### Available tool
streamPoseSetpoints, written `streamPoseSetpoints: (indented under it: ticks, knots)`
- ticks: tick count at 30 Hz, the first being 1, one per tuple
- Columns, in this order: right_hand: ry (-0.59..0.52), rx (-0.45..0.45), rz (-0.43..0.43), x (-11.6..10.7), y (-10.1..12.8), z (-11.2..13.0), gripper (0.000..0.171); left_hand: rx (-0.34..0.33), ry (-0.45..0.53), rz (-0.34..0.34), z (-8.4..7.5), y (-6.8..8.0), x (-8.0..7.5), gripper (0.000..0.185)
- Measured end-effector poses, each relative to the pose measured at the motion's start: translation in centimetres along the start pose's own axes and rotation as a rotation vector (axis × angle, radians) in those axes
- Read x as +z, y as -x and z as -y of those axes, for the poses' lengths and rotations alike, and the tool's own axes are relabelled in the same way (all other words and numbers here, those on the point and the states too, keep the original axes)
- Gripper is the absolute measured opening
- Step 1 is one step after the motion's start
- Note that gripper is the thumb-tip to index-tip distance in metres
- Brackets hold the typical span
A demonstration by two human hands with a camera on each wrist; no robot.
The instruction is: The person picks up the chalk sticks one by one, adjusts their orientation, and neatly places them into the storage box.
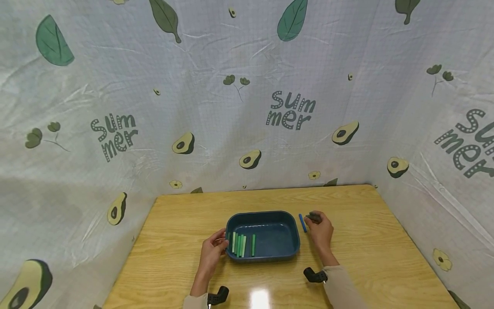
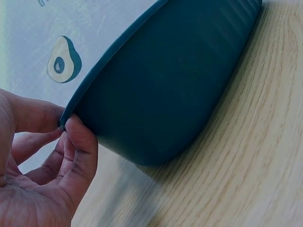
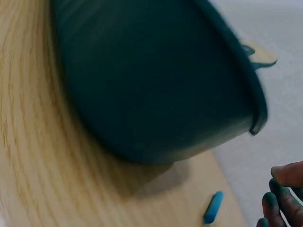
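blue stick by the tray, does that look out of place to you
Yes: the blue stick lies on the table outside the tray, while the green sticks lie side by side inside it. Nothing looks spilled or damaged.

Dark blue trays: one tray (image 1: pixel 263 227), on the wooden table (image 1: pixel 386 249).
Green sticks: five (image 1: pixel 242 245), lying side by side in the tray's left half; one at the far left is partly hidden by the rim.
Blue sticks: one (image 1: pixel 302 222), on the table just right of the tray.
Dark grey sticks: one (image 1: pixel 313 216), at the fingertips of the right hand (image 1: pixel 321 231).
Hands: two, the left hand (image 1: pixel 213 250) and the right.
Tables: one.
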State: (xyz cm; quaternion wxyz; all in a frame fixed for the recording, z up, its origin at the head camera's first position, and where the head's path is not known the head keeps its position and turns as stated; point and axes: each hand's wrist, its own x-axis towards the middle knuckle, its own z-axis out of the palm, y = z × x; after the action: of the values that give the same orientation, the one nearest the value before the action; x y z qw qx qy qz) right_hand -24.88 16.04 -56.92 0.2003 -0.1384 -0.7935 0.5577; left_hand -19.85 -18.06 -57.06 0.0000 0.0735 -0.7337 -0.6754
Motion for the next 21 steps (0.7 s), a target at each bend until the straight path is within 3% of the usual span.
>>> streamPoseSetpoints:
  ticks: [11, 21]
  knots:
    - [0.058, 0.034, -0.019, 1.2, -0.3, -2.7, 0.031, -0.015, -0.006, -0.009, 0.0, -0.2, 0.0, 0.044]
    - [0.08, 0.07, -0.013, 1.9, -0.4, -3.1, 0.037, -0.011, 0.0, -0.007, 0.0, -0.1, 0.0, 0.044]
